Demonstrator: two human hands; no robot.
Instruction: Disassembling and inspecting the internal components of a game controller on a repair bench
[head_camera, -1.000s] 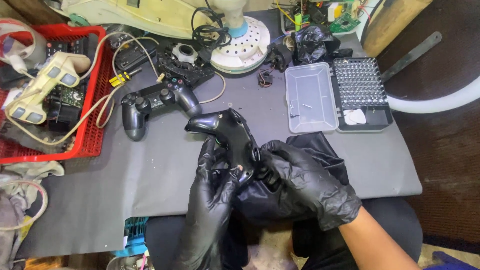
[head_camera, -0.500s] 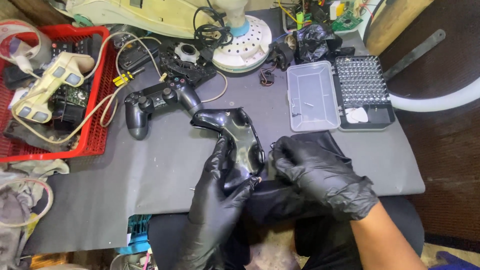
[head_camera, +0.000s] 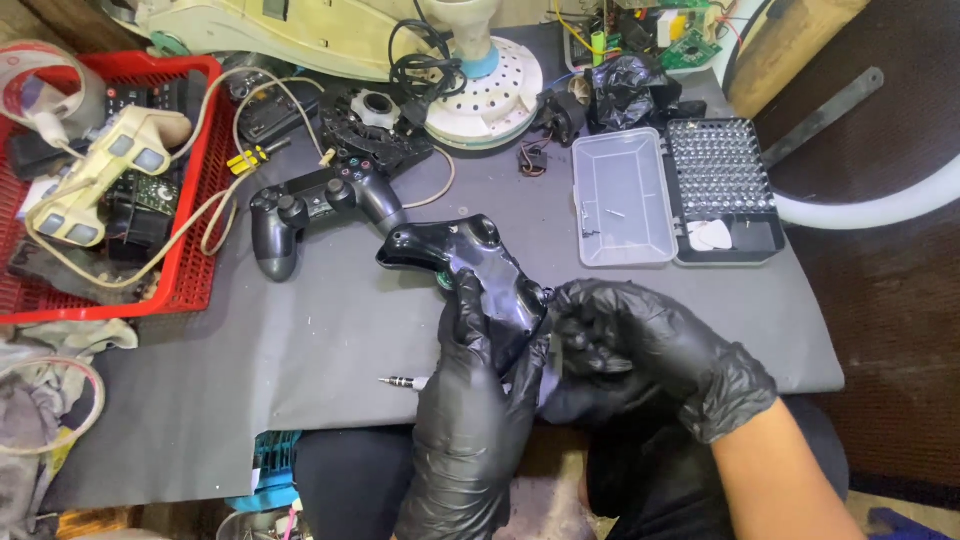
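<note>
We held the black gamepad shell over the desk: left hand clenched around it, right hand gripping its right edge, 1 screwdriver lying beside.

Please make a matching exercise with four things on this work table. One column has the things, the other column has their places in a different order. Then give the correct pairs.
Things
1. black game controller shell
2. second black controller
3. clear plastic case
4. cream controller

Places
A. in the red basket
B. held by the left hand and the right hand
C. lying free on the grey mat, left of the hands
D. open, beside the tray of screwdriver bits

Pairs: 1-B, 2-C, 3-D, 4-A
</note>
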